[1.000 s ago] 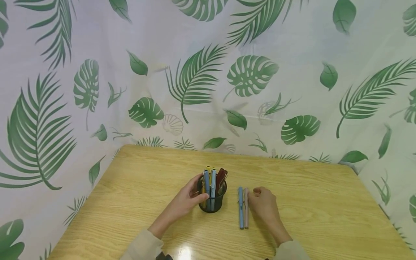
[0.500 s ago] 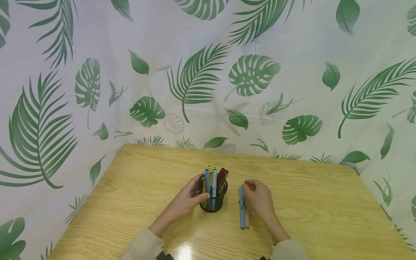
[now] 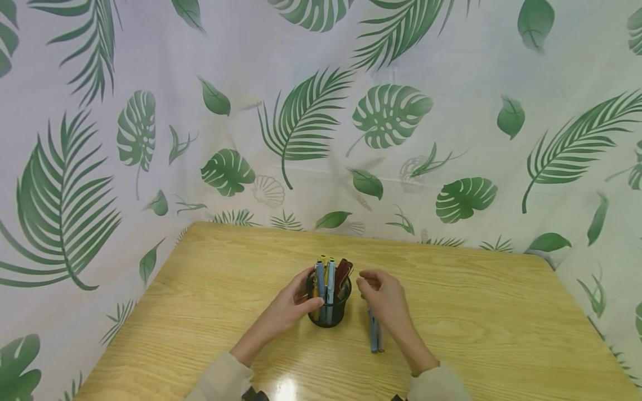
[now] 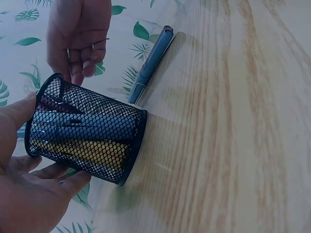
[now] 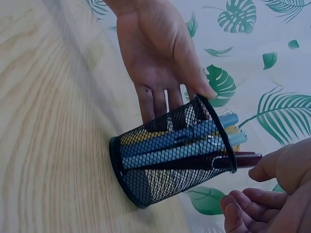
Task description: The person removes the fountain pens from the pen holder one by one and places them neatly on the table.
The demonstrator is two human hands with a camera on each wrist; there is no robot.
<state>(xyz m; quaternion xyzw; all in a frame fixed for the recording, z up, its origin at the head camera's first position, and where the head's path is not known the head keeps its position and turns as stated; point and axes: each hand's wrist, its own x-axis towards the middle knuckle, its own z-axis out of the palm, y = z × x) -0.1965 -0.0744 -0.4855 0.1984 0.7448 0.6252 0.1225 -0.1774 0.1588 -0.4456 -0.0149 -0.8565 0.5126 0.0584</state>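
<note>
My left hand (image 3: 288, 312) grips a black mesh pen holder (image 3: 336, 315) near its rim, thumb on the front side. Blue and light blue pens (image 3: 330, 281), yellow pens (image 3: 324, 258) and dark red pens (image 3: 343, 270) stand in it. Just right of the holder is my right hand (image 3: 387, 299), its fingers loosely bent with nothing between them. In the right wrist view, its thumb lies close to a dark red pen (image 5: 249, 160). Beneath this hand a blue pen (image 3: 373, 334) and a greyish-pink pen (image 3: 380, 341) lie side by side, their upper ends hidden.
All of this is on a wood-grain table (image 3: 225, 267). Behind it hangs a white cloth (image 3: 311, 55) printed with green leaves, which also runs along both sides.
My right hand has moved left and away from me, from beside the greyish-pink pen, across the two lying pens, to the holder's right side. The left hand keeps its grip.
</note>
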